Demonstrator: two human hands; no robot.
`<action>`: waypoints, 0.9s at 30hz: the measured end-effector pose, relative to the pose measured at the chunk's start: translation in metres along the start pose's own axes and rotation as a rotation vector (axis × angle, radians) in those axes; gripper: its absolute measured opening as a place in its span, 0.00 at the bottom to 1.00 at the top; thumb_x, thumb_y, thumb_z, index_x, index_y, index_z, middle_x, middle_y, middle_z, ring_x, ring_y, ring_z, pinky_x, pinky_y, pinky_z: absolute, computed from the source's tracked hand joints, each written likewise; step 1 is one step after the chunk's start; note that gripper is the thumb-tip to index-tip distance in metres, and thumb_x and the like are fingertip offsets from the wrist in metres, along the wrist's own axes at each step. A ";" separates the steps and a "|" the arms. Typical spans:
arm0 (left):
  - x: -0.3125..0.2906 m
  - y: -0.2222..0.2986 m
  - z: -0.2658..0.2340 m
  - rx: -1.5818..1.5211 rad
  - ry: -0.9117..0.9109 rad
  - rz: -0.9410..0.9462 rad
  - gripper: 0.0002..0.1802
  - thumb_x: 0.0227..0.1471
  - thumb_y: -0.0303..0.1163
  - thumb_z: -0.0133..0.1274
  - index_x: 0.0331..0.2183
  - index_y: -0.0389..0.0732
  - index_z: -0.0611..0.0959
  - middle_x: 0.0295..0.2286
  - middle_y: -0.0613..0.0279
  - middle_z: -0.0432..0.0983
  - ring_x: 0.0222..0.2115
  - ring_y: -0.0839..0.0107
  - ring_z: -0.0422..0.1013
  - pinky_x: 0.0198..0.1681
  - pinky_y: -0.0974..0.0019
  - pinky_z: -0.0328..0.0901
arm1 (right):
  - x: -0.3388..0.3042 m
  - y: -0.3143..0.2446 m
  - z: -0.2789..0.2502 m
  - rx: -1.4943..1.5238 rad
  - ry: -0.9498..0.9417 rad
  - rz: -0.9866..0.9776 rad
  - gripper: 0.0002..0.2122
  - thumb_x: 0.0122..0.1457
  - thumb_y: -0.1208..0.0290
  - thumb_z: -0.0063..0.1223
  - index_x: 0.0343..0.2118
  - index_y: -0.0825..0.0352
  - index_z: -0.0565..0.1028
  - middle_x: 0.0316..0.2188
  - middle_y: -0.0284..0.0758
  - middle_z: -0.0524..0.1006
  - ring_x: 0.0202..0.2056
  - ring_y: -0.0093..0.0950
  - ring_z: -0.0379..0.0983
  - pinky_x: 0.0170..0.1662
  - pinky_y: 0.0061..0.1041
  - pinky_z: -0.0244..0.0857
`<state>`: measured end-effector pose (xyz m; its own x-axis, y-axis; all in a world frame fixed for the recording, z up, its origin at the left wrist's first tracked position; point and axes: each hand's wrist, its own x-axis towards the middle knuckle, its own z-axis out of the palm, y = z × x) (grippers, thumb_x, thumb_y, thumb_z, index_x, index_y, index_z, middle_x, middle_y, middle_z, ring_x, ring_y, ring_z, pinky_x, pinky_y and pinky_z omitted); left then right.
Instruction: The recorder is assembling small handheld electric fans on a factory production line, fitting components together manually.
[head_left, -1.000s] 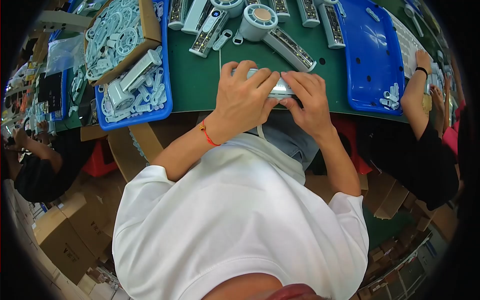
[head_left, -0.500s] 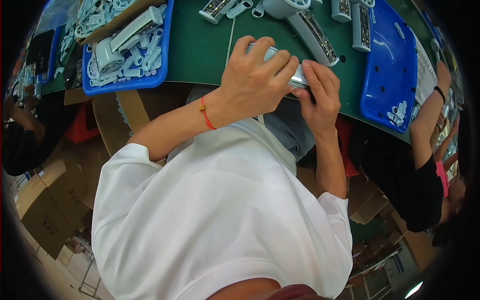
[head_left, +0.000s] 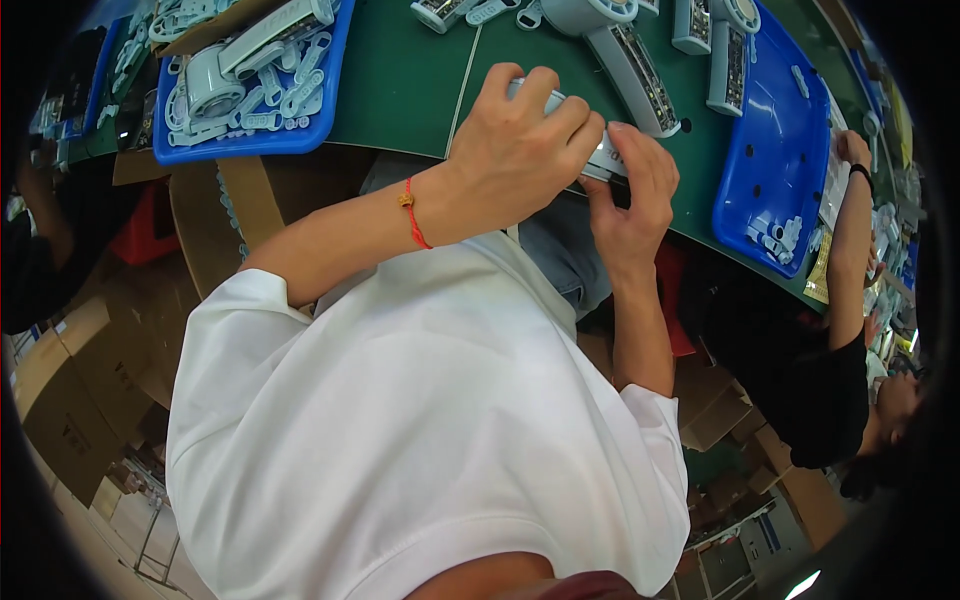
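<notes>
Left hand [head_left: 530, 150] curled over the left part of a pale grey, elongated plastic casing [head_left: 606, 158], knuckles up, fingers bent across it; thumb mostly hidden from me, so can't tell how hard it presses. Right hand [head_left: 640, 190] has the casing's right end in a narrow hold, thumb on the near side, fingers on the far side. Casing slants down to the right, at the front edge of a green tabletop [head_left: 400, 95]; can't tell whether it touches the surface. Orange-red string bracelet [head_left: 412, 215] with a gold bead on the left wrist.

Just beyond the hands: a pale blue-grey plastic device [head_left: 632, 82] with a round head and a long handle, handle showing its inner parts. Off to the left, a blue plastic tray [head_left: 245, 146] heaped with small pale-blue plastic pieces [head_left: 302, 92], plus a round-headed unit [head_left: 214, 85] lying among them. On the right, a shallow blue plastic bin [head_left: 765, 155], little white plastic parts [head_left: 780, 240] gathered at its near end. Past that, a co-worker's bare forearm [head_left: 850, 240] with a black wristband, reaching over the table.
</notes>
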<state>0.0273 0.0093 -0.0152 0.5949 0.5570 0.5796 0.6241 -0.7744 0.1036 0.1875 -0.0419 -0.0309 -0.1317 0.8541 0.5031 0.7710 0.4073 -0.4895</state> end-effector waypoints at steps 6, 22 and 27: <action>0.000 -0.002 -0.006 -0.096 -0.058 -0.018 0.19 0.32 0.36 0.58 0.31 0.37 0.78 0.26 0.63 0.69 0.33 0.62 0.65 0.36 0.57 0.59 | 0.009 0.006 -0.011 0.011 -0.164 -0.042 0.21 0.45 0.73 0.57 0.45 0.68 0.69 0.42 0.37 0.71 0.44 0.36 0.66 0.49 0.31 0.55; -0.002 -0.002 0.003 -0.083 0.078 -0.032 0.18 0.31 0.40 0.57 0.27 0.39 0.78 0.26 0.65 0.70 0.34 0.60 0.65 0.34 0.57 0.59 | 0.004 0.015 0.001 0.070 0.007 -0.098 0.15 0.44 0.74 0.56 0.38 0.71 0.74 0.39 0.41 0.74 0.41 0.36 0.69 0.45 0.31 0.58; 0.002 -0.014 -0.012 -0.123 -0.042 0.075 0.22 0.30 0.41 0.57 0.30 0.37 0.78 0.28 0.63 0.70 0.36 0.60 0.65 0.37 0.57 0.60 | 0.021 0.002 -0.017 -0.085 -0.231 -0.139 0.25 0.42 0.68 0.59 0.46 0.69 0.69 0.39 0.41 0.71 0.38 0.37 0.67 0.41 0.32 0.59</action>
<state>0.0136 0.0174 -0.0064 0.6598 0.5063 0.5552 0.5117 -0.8439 0.1614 0.1970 -0.0287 -0.0090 -0.3706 0.8470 0.3812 0.7839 0.5053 -0.3608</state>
